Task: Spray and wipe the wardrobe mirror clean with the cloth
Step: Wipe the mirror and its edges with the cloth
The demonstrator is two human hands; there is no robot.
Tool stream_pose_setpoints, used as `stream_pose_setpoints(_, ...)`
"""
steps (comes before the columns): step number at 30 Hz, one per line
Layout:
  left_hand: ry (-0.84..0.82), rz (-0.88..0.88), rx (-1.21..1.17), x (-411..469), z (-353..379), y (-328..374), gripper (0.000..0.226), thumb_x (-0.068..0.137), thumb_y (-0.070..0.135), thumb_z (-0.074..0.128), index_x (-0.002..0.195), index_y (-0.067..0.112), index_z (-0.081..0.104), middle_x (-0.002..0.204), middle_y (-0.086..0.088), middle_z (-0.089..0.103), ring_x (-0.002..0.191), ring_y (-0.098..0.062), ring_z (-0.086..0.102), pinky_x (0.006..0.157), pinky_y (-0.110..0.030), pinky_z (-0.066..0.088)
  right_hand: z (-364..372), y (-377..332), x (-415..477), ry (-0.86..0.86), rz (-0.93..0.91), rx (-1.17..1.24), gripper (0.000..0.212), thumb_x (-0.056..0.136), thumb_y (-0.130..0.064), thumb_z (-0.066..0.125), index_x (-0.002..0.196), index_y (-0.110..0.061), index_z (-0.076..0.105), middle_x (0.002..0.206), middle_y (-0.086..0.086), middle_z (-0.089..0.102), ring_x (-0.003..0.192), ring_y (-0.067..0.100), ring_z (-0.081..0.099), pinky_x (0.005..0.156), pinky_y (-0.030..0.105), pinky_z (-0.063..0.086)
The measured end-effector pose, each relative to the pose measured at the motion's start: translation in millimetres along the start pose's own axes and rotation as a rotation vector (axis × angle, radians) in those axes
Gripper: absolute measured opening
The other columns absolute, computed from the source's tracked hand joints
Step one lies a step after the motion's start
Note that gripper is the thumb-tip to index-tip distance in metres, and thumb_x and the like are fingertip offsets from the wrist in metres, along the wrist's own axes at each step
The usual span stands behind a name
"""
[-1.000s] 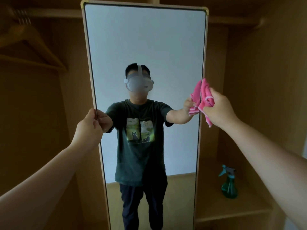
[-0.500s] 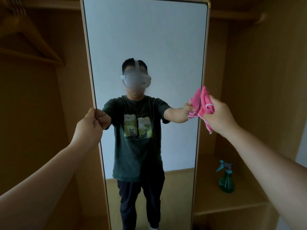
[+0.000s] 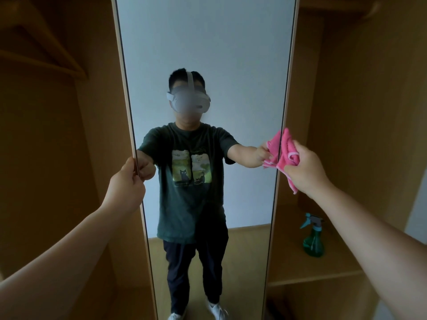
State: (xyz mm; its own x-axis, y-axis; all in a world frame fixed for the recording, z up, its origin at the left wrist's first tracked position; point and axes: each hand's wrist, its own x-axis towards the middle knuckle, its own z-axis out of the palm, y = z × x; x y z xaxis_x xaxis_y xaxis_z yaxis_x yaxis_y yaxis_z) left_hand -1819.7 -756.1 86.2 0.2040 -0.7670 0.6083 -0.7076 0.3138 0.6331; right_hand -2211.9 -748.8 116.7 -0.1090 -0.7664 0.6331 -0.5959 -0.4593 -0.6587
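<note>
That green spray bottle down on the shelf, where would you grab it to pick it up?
Around the slim neck just under the spray head, coming in from the open front. The spray bottle stands upright on the shelf, its body widens toward the base, and the nozzle points toward the mirror, so the neck is likely easiest.

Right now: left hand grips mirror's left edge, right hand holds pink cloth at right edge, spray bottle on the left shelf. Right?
One error: head view shows the spray bottle on the shelf right of the mirror, not left. The left hand on left edge and right hand holding pink cloth are correct.
</note>
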Motion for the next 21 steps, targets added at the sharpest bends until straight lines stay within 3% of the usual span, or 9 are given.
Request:
stream_pose_setpoints(8, -0.067, -0.022, -0.040, -17, 11, -23, 0.042, 0.090, -0.003, 0.039, 0.113, 0.030, 0.049, 0.101, 0.004, 0.061, 0.085, -0.009, 0.058, 0.061, -0.023, 0.049, 8, 6, -16, -0.015, 0.025, -0.011, 0.061, 0.089, -0.010, 0.066, 0.143, -0.027, 0.044, 0.108, -0.011, 0.061, 0.098, 0.005, 0.059, 0.092, 0.029, 0.048)
stream_pose_setpoints(14, -0.096, -0.026, -0.031, -29, 15, -31, 0.051, 0.086, -0.007, 0.039, 0.107, 0.038, 0.048, 0.096, 0.012, 0.060, 0.078, -0.013, 0.061, 0.059, -0.034, 0.057, 13, 16, -27, -0.038, 0.084, -0.022, 0.064, 0.089, -0.012, 0.066, 0.146, -0.026, 0.041, 0.109, -0.007, 0.063, 0.098, 0.010, 0.060, 0.092, 0.030, 0.049)
stream_pose_setpoints(18, -0.129, -0.066, -0.029, -36, 19, -39, 0.054, 0.087, -0.005, 0.038, 0.121, 0.036, 0.046, 0.098, 0.007, 0.061, 0.074, -0.014, 0.063, 0.054, -0.034, 0.058, 19, 24, -35, -0.037, 0.105, -0.024, 0.060, 0.089, -0.012, 0.065, 0.144, -0.025, 0.043, 0.110, -0.005, 0.064, 0.099, 0.012, 0.061, 0.086, 0.025, 0.046)
stream_pose_setpoints(21, -0.140, -0.073, -0.057, -41, 21, -42, 0.058, 0.087, -0.006, 0.038, 0.119, 0.041, 0.046, 0.099, 0.012, 0.060, 0.073, -0.013, 0.063, 0.050, -0.027, 0.056, 22, 30, -37, -0.039, 0.139, -0.031, 0.060, 0.091, -0.014, 0.065, 0.145, -0.027, 0.043, 0.114, -0.001, 0.066, 0.102, 0.016, 0.063, 0.083, 0.022, 0.049)
